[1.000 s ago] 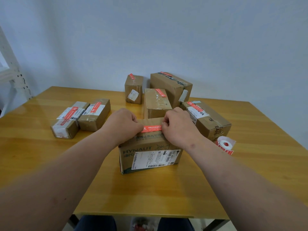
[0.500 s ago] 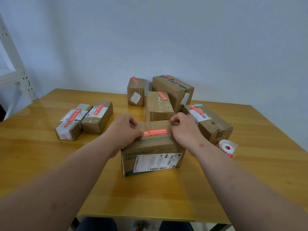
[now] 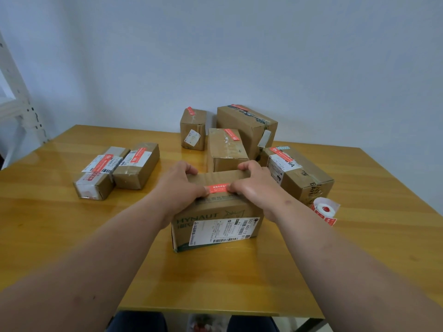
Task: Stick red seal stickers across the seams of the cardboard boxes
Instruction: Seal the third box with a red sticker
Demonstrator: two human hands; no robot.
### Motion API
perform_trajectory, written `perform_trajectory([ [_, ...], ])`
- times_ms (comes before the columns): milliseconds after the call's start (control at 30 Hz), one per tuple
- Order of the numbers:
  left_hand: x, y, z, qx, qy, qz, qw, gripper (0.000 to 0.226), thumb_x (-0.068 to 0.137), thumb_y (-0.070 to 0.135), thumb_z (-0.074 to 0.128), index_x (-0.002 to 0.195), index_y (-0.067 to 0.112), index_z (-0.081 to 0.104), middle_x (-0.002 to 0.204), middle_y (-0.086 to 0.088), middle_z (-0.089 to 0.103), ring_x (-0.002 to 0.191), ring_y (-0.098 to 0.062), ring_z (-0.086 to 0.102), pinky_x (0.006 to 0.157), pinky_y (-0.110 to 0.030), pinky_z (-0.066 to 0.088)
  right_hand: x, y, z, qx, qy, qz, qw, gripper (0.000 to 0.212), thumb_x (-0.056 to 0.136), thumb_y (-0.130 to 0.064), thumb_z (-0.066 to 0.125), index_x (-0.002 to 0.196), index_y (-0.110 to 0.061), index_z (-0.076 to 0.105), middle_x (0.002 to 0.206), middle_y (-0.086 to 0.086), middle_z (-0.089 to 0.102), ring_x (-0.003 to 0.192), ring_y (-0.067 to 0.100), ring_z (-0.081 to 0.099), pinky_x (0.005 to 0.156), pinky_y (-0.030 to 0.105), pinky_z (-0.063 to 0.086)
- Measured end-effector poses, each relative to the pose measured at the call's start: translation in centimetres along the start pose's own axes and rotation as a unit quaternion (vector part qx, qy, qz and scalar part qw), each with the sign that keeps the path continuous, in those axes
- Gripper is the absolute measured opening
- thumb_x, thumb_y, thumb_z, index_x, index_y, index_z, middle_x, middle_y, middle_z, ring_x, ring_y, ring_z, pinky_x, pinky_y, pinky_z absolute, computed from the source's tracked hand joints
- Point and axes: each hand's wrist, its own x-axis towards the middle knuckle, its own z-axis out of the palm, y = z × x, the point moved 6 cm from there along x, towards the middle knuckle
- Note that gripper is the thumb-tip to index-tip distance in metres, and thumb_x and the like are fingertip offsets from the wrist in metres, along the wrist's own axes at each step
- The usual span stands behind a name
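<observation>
Both hands grip the top of the nearest cardboard box, the one printed HYNAUT with a white shipping label on its front. On that box the left hand curls its fingers over the far top edge while its thumb presses one end of a red seal sticker; the right hand does the same at the other end. This sticker lies flat along the near part of the box top, near the front edge. Just right of the box on the wooden table, a roll of red seal stickers rests. Six other cardboard boxes stand farther back, each already bearing a red sticker: two long ones to the left, four grouped behind and to the right.
</observation>
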Motion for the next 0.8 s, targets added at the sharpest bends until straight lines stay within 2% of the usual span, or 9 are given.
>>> perform_trajectory([
  [200,0.2,-0.3,-0.2,-0.052,-0.029,-0.015,0.998,0.036,0.093,0.011,0.059,0.121,0.030,0.046,0.106,-0.006,0.056,0.087,-0.023,0.065,0.067,-0.036,0.057,-0.1,0.5,-0.4,0.076,-0.005,0.018,0.997,0.050,0.094,-0.007,0.051,0.138,-0.030,0.048,0.135,0.004,0.042,0.104,0.019,0.054,0.072,0.027,0.049],
  [300,0.3,-0.3,-0.1,-0.020,0.006,0.005,1.000,0.027,0.093,0.030,0.061,0.115,0.029,0.046,0.105,-0.003,0.056,0.090,-0.021,0.062,0.070,-0.037,0.056,0.2,0.3,-0.1,0.036,0.030,-0.005,0.999,0.042,0.096,-0.030,0.050,0.137,-0.030,0.046,0.137,0.002,0.039,0.111,0.019,0.050,0.092,0.034,0.047],
  [367,0.6,-0.3,-0.1,0.038,0.041,0.023,0.998,0.040,0.083,0.046,0.069,0.112,0.031,0.045,0.104,0.002,0.052,0.093,-0.021,0.058,0.075,-0.038,0.055,0.5,0.3,0.2,-0.017,0.043,-0.010,0.999,0.052,0.089,-0.048,0.059,0.136,-0.031,0.043,0.132,0.000,0.037,0.115,0.021,0.048,0.102,0.042,0.044],
  [433,0.8,-0.3,-0.1,0.063,0.058,0.026,0.996,0.043,0.080,0.044,0.073,0.110,0.031,0.044,0.104,0.002,0.051,0.095,-0.021,0.057,0.079,-0.040,0.055,0.7,0.3,0.2,-0.044,0.048,-0.009,0.998,0.050,0.089,-0.044,0.061,0.134,-0.032,0.043,0.129,0.000,0.036,0.113,0.022,0.049,0.102,0.043,0.045],
  [500,1.0,-0.4,-0.1,0.046,0.054,0.018,0.997,0.037,0.084,0.033,0.071,0.110,0.030,0.045,0.106,0.000,0.053,0.095,-0.021,0.059,0.077,-0.039,0.056,0.9,0.4,0.0,-0.024,0.052,-0.005,0.998,0.037,0.096,-0.027,0.050,0.132,-0.033,0.045,0.132,0.002,0.037,0.110,0.022,0.050,0.098,0.041,0.047],
  [567,1.2,-0.4,-0.3,0.031,0.051,0.016,0.998,0.030,0.089,0.025,0.066,0.110,0.030,0.045,0.107,-0.002,0.055,0.094,-0.021,0.061,0.074,-0.037,0.057,1.0,0.5,-0.1,-0.011,0.054,-0.003,0.998,0.038,0.097,-0.016,0.040,0.131,-0.033,0.047,0.133,0.003,0.038,0.107,0.021,0.050,0.095,0.039,0.048],
  [667,1.2,-0.5,-0.2,0.033,0.049,0.023,0.998,0.027,0.091,0.032,0.062,0.111,0.029,0.044,0.106,-0.003,0.056,0.093,-0.020,0.061,0.076,-0.038,0.057,0.9,0.4,0.0,-0.011,0.056,-0.011,0.998,0.034,0.099,-0.027,0.041,0.131,-0.033,0.047,0.130,0.001,0.038,0.106,0.019,0.051,0.097,0.040,0.048],
  [733,1.0,-0.4,-0.2,0.065,0.058,0.031,0.996,0.038,0.085,0.045,0.067,0.111,0.030,0.043,0.103,0.001,0.053,0.094,-0.019,0.058,0.077,-0.037,0.055,0.8,0.3,0.1,-0.033,0.052,-0.016,0.998,0.035,0.098,-0.034,0.048,0.133,-0.033,0.045,0.124,-0.001,0.036,0.106,0.020,0.052,0.097,0.039,0.048],
  [800,0.9,-0.4,-0.2,0.087,0.067,0.036,0.993,0.045,0.081,0.047,0.072,0.111,0.030,0.042,0.102,0.003,0.050,0.095,-0.019,0.056,0.080,-0.038,0.054,0.8,0.3,0.1,-0.044,0.051,-0.015,0.998,0.036,0.098,-0.028,0.049,0.134,-0.034,0.044,0.126,0.000,0.036,0.106,0.020,0.052,0.095,0.038,0.049],
])
